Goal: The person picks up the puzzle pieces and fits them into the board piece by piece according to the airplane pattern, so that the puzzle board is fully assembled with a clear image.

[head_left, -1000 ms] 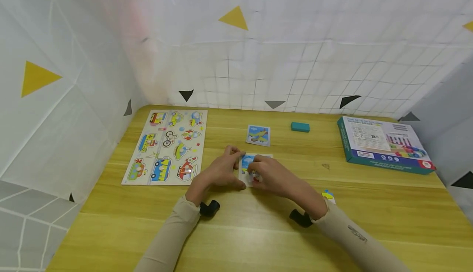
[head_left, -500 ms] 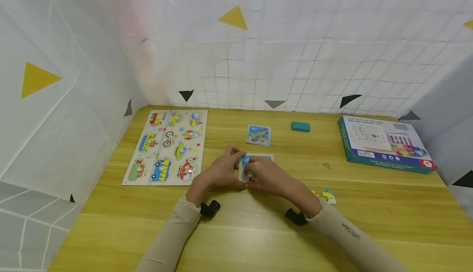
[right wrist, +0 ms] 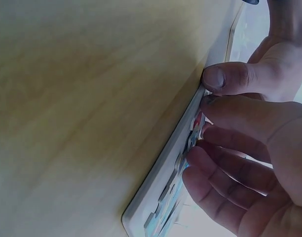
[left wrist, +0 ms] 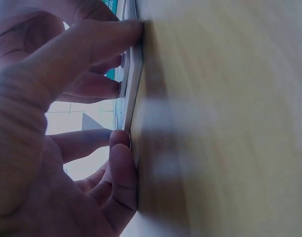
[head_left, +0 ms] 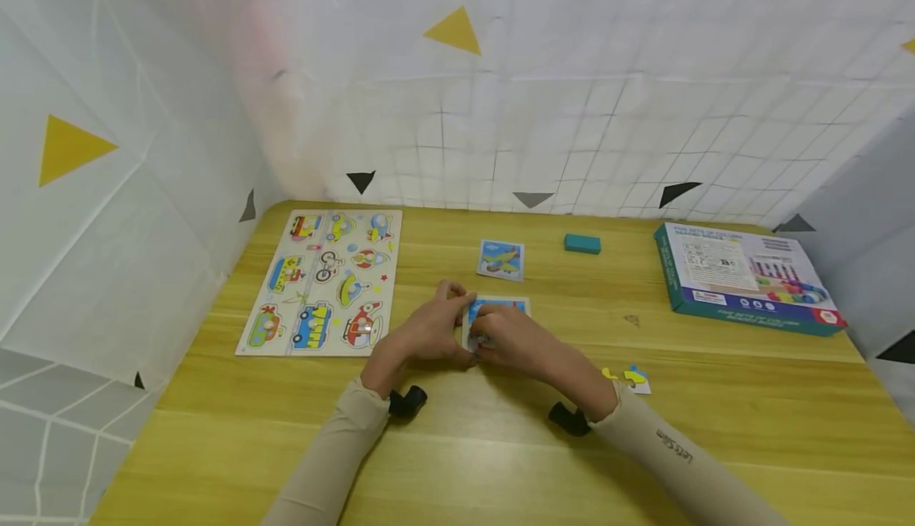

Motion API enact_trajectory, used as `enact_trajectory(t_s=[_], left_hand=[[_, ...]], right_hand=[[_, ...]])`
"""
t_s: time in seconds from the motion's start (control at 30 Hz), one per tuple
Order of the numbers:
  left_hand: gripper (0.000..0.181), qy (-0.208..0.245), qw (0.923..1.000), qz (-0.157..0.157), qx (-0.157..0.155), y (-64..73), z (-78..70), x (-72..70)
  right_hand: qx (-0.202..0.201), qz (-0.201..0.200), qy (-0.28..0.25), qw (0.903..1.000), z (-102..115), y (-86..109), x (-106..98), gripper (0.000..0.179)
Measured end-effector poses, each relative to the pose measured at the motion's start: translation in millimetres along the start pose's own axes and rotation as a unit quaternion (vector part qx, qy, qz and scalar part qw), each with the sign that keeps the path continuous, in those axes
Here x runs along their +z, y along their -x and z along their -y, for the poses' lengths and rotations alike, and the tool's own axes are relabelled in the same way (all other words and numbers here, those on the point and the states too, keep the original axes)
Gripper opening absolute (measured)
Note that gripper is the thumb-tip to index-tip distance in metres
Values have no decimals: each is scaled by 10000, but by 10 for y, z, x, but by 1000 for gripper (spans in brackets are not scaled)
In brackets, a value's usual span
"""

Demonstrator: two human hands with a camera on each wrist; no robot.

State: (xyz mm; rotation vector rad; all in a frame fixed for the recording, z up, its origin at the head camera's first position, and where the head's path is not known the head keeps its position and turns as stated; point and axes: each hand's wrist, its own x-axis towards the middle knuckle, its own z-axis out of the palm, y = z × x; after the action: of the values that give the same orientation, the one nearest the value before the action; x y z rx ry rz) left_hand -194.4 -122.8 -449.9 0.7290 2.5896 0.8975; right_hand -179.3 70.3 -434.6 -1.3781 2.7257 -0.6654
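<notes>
A small jigsaw tray (right wrist: 156,182) with a pale rim and a blue picture lies between the hands. My left hand (head_left: 429,327) grips its left side, thumb at the near corner and fingertips at the far one. Over the tray's near left part is my right hand (head_left: 516,339), its fingers and thumb pinching a thin jigsaw piece (left wrist: 124,74) that tilts at the tray's surface in the left wrist view. Most of that piece and much of the picture are hidden under the right hand. Beyond the tray lies an aeroplane picture card (head_left: 501,260).
A vehicle peg puzzle board (head_left: 372,292) lies on the left. Loose yellow-and-blue jigsaw pieces (head_left: 635,377) lie beside the right forearm. A teal block (head_left: 582,244) sits at the back, and a flat toy box (head_left: 747,276) to its right. White cloth walls surround the table (head_left: 443,462).
My right hand has shifted slightly left and toward me over the tray, so more of the loose pieces beside the forearm show. My left hand has stayed in place.
</notes>
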Motion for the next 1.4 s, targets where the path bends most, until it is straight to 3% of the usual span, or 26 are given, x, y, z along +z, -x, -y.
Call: enact_trajectory(t_s=[0.57,0.8,1.03,1.27,1.4], left_hand=[[104,22,10000,13,22,1,-52,-32],[104,66,10000,-18,15,-4,-31,-32],[107,61,10000,26,-20,0,0,6],[108,67,9999,8,-128,-4,-2,11],[109,116,9997,1,-203,-6,-9,15]], right_hand=[[-267,-94,454,9986,2,-6,20,7],[-88,-98,232,9996,-20,9,9,7],[370,-261,141,9989,-32,159,-76,15],[352,-486,365,9975,-117,360,-168,15],[537,-496,541,9959,-133,481,-215,19]])
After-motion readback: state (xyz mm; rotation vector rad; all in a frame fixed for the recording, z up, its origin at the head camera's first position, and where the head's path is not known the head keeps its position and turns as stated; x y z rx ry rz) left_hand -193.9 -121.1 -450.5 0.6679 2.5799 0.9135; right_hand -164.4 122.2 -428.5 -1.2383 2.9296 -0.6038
